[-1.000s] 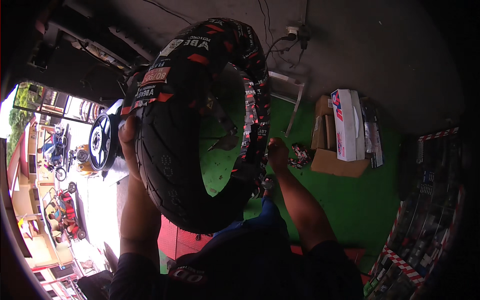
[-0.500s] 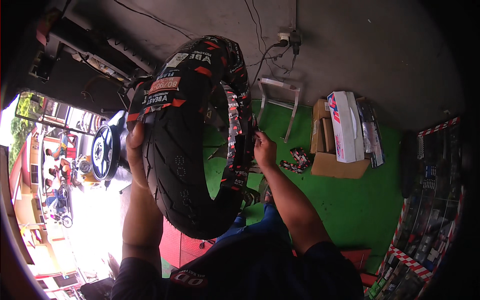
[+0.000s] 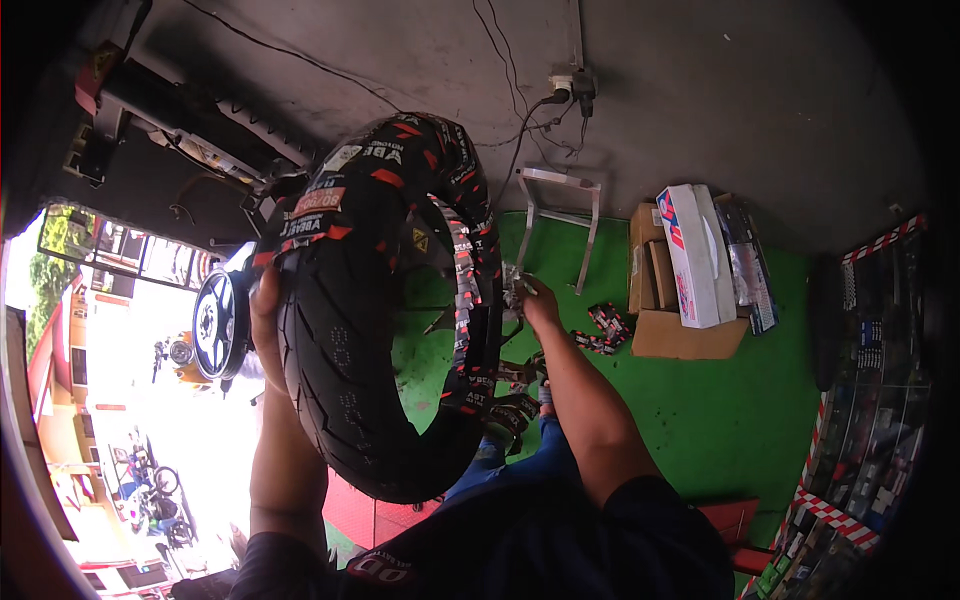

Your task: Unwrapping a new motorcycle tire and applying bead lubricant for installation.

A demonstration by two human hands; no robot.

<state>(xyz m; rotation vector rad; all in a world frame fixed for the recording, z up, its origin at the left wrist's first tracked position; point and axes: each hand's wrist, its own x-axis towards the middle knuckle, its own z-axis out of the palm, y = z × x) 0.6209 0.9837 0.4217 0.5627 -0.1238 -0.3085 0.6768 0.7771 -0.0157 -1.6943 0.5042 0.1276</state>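
Both forearms reach up from the lower edge, elbows bent. The left hand (image 3: 266, 300) is clamped on the left side of a large black rubber tyre (image 3: 335, 360) with grooved tread, held tilted before the chest. Since a moment ago the tyre sits lower in view, and a crumpled, shiny strip of wrapping (image 3: 512, 285) now shows at the right hand (image 3: 537, 303), its fingers pinched together on it. Black-and-red printed wrapping (image 3: 385, 150) covers the tyre's top; the near tread is bare. Beyond lies the green floor (image 3: 680, 400).
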